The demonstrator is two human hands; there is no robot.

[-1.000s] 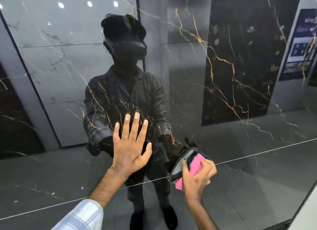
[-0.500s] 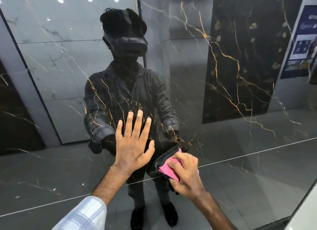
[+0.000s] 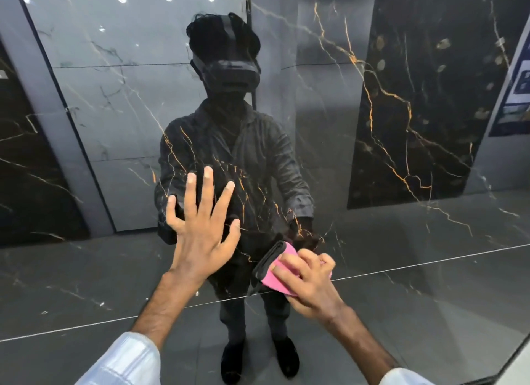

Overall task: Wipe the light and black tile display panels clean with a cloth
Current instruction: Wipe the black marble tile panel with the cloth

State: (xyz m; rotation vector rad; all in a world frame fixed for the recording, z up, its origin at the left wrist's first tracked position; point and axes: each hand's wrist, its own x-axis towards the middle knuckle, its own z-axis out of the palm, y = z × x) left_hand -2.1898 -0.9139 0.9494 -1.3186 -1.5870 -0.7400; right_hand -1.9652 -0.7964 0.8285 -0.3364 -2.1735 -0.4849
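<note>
The black tile panel [image 3: 401, 313] is glossy, with thin gold and white veins, and it mirrors the person standing in front of it. A pale joint line [image 3: 430, 265] crosses it from side to side.

The cloth [image 3: 276, 274] is folded, pink on its outer face with a dark layer along its left edge. It lies against the panel near the joint line, low and centre in the head view.

The left hand [image 3: 200, 235] is flat on the panel, fingers straight and spread, holding nothing. The right hand [image 3: 309, 283] grips the cloth with curled fingers.
</note>
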